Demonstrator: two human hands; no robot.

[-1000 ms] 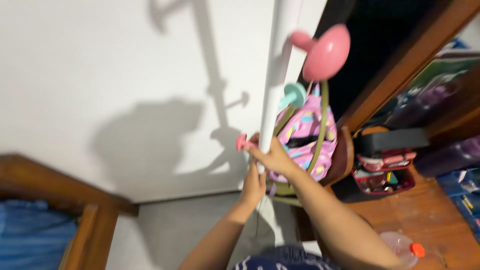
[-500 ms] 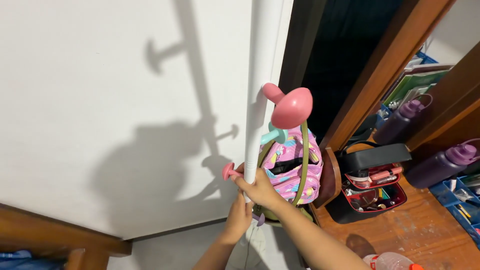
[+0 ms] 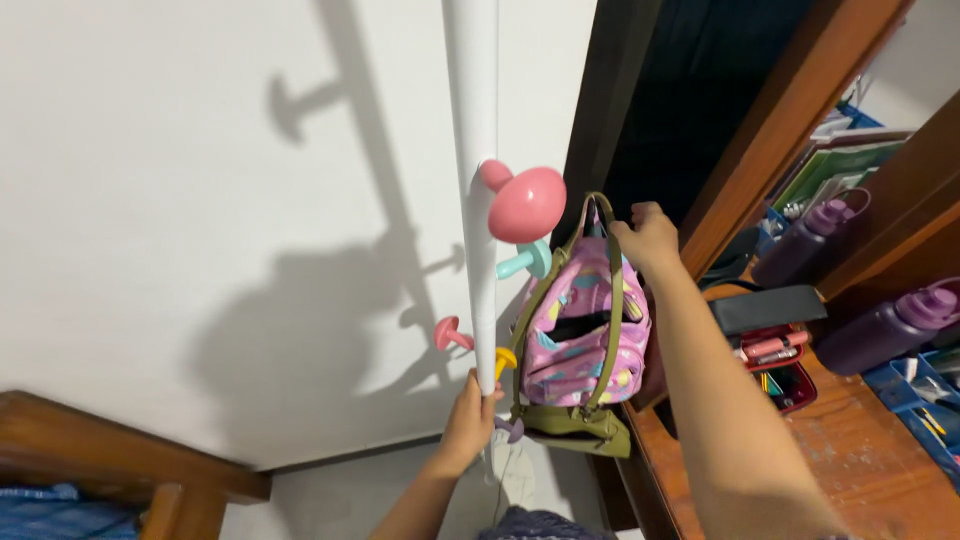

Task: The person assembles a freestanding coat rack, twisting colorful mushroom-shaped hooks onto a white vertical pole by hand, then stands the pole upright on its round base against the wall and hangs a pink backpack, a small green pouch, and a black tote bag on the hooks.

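A white coat-stand pole [image 3: 478,150] rises against the wall, with round pegs on it: a large pink peg [image 3: 524,204], a teal peg [image 3: 530,260], a small pink peg [image 3: 447,333] and a yellow peg [image 3: 505,360]. My left hand [image 3: 468,420] grips the pole low down, just under the yellow peg. A pink patterned backpack [image 3: 585,330] with olive straps hangs beside the pole. My right hand [image 3: 647,237] holds its top handle, above and to the right of the pegs.
A wooden desk [image 3: 860,440] at the right carries a red pencil case [image 3: 775,365], a black case [image 3: 765,308] and two purple bottles [image 3: 885,325]. A dark wooden door frame [image 3: 760,130] runs up behind. A wooden bed frame [image 3: 110,460] sits at lower left.
My right hand has left the pole and risen to the backpack's top handle. The backpack now hangs from that hand. My left hand stays on the pole.
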